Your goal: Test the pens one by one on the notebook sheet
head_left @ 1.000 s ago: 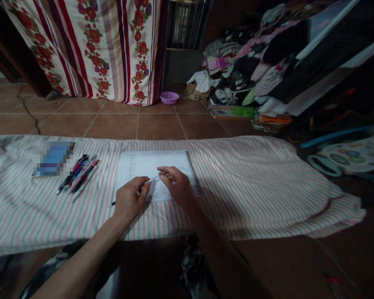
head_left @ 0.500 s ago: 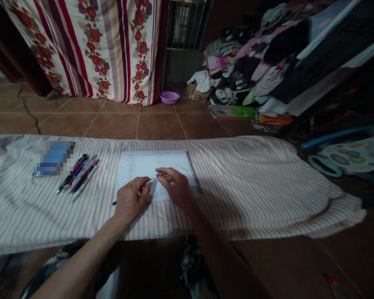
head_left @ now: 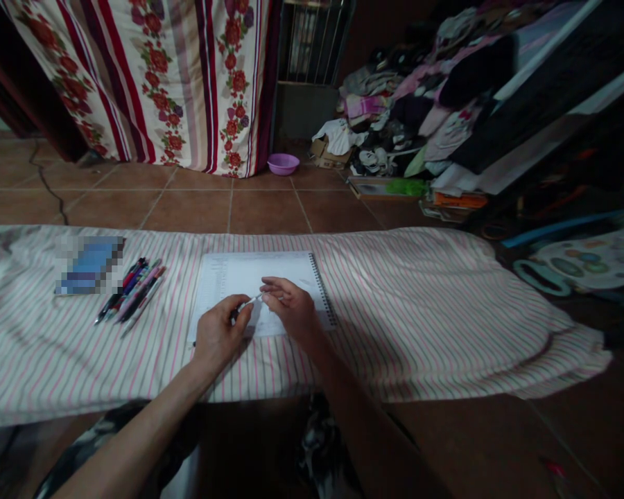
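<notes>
A spiral notebook (head_left: 249, 274) lies open on a striped cloth (head_left: 421, 305). Over its near edge my left hand (head_left: 217, 336) is closed around the dark end of a thin pen (head_left: 250, 301). My right hand (head_left: 290, 310) pinches the pen's pale end between thumb and fingers. Both hands hold the same pen just above the page. The pen's dark tip pokes out to the left of my left hand.
A bunch of several pens (head_left: 132, 294) lies left of the notebook, beside a blurred blue object (head_left: 89, 265). Beyond the cloth are floor tiles, a purple bowl (head_left: 283, 163), a floral curtain (head_left: 156, 76) and a heap of clothes (head_left: 421, 104) at the right.
Both hands have shifted very slightly on the pen; my right hand's fingers have drawn a little closer to my left hand. Nothing else has moved.
</notes>
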`<state>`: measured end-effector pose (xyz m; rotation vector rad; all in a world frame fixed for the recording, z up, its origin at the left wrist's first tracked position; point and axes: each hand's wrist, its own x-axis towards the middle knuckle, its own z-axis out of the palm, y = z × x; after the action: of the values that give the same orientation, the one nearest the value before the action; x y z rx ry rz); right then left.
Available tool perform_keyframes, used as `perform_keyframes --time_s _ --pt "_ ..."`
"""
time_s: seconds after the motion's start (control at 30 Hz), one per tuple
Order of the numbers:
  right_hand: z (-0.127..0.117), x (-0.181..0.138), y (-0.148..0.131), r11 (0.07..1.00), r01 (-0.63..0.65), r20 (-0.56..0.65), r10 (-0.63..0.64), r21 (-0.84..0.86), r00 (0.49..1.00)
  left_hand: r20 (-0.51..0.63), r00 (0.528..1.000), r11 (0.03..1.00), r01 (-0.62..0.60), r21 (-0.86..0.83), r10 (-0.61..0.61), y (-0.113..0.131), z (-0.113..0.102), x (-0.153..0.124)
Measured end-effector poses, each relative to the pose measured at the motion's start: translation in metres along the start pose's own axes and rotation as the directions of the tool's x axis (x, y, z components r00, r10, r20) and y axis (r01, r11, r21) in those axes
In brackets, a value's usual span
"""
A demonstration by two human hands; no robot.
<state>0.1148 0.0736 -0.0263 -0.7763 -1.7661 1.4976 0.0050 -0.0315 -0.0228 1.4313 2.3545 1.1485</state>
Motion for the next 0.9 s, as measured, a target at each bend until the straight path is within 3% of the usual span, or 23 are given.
perform_keyframes --time_s 0.37,0.73,0.83,0.9 --pt "0.002 0.002 0.004 0.990 -0.070 0.003 0.070 0.121 0.998 -0.001 1.000 0.998 0.011 -0.069 -0.011 0.004 0.002 0.000" --pt "0.002 0.003 0.003 0.997 -0.051 0.022 0.050 0.057 0.999 0.002 1.000 0.997 0.020 -0.074 -0.020 0.003 0.003 0.001" --pt "-0.011 0.009 0.008 1.000 -0.003 -0.045 0.003 0.014 0.999 0.010 0.999 0.995 0.045 -0.094 -0.044 -0.001 0.003 0.001" --pt "-0.027 0.013 0.011 0.993 0.028 -0.117 -0.042 -0.119 0.992 0.006 0.998 0.993 0.057 -0.105 -0.056 -0.003 0.003 0.001"
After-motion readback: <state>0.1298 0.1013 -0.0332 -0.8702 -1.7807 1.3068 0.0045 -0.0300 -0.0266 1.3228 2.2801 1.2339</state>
